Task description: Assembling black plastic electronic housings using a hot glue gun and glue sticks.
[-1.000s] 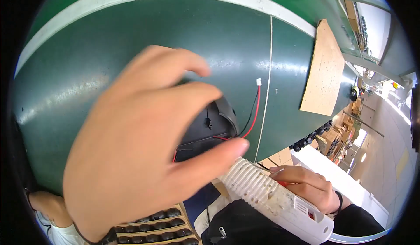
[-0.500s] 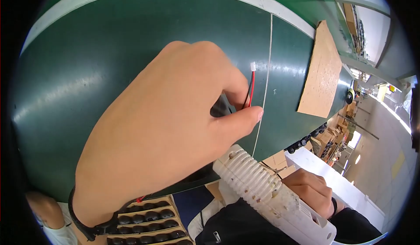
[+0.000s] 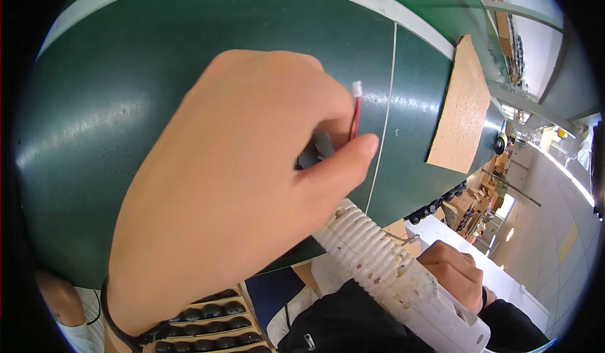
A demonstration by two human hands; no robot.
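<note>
From the head view, the left hand filled mid-frame, pinched narrow on a small dark part with a red wire ending in a white plug, above the green bench. At lower right the right hand gripped a white glue gun. It looked like a gluing step; next would need steady nozzle placement. The nozzle tip and most of the part stayed hidden behind the left hand.

Bare hands, black wristband, black sleeve

Dark green conveyor belt with a brown board on top.
</note>
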